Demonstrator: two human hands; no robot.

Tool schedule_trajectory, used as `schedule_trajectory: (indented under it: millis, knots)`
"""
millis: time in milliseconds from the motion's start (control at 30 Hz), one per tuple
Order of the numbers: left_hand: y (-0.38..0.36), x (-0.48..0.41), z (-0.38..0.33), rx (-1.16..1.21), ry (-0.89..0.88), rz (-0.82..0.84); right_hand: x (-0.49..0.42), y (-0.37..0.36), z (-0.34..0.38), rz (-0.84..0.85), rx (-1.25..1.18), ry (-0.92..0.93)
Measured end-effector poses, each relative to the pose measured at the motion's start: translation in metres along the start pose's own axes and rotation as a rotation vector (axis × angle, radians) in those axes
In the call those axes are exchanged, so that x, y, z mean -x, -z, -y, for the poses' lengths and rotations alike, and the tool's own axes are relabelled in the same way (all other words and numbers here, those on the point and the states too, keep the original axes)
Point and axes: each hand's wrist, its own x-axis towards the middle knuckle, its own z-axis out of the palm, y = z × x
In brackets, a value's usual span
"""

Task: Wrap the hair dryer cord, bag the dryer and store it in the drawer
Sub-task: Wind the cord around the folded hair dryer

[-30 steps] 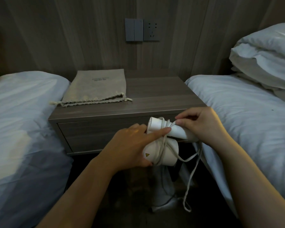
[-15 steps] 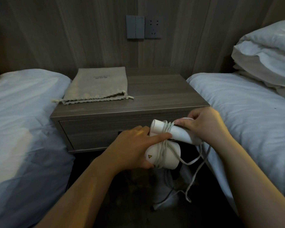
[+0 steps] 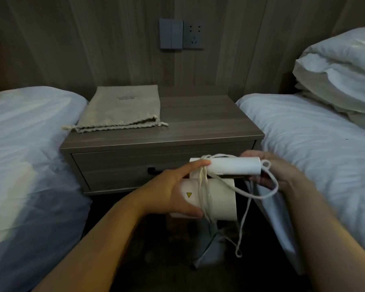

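I hold a white hair dryer (image 3: 219,199) in front of the nightstand, its folded handle lying along the top. My left hand (image 3: 173,190) grips the barrel, index finger pressed on the cord turns. The white cord (image 3: 204,192) is wound several times around the body; a loose loop runs right and the end dangles toward the floor. My right hand (image 3: 278,173) holds the end of the handle and the cord loop there. A beige drawstring bag (image 3: 122,108) lies flat on the nightstand's left side. The drawer (image 3: 122,167) below is closed.
The wooden nightstand (image 3: 209,123) stands between two beds with white sheets, left bed (image 3: 25,157) and right bed (image 3: 316,144). Pillows (image 3: 341,74) are stacked at the right. A wall switch and socket (image 3: 181,33) sit above. The floor below is dark.
The dryer has turned so its handle lies level. My right hand has slid from the middle to the handle's right end, drawing out a cord loop. My left hand keeps its grip.
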Motion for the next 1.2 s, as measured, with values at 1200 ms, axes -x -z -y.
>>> schedule_trajectory:
  millis: [1200]
  knots:
    - [0.026, -0.004, -0.013, 0.480, 0.179, -0.620, 0.039, -0.089, 0.010, -0.197, 1.015, 0.393]
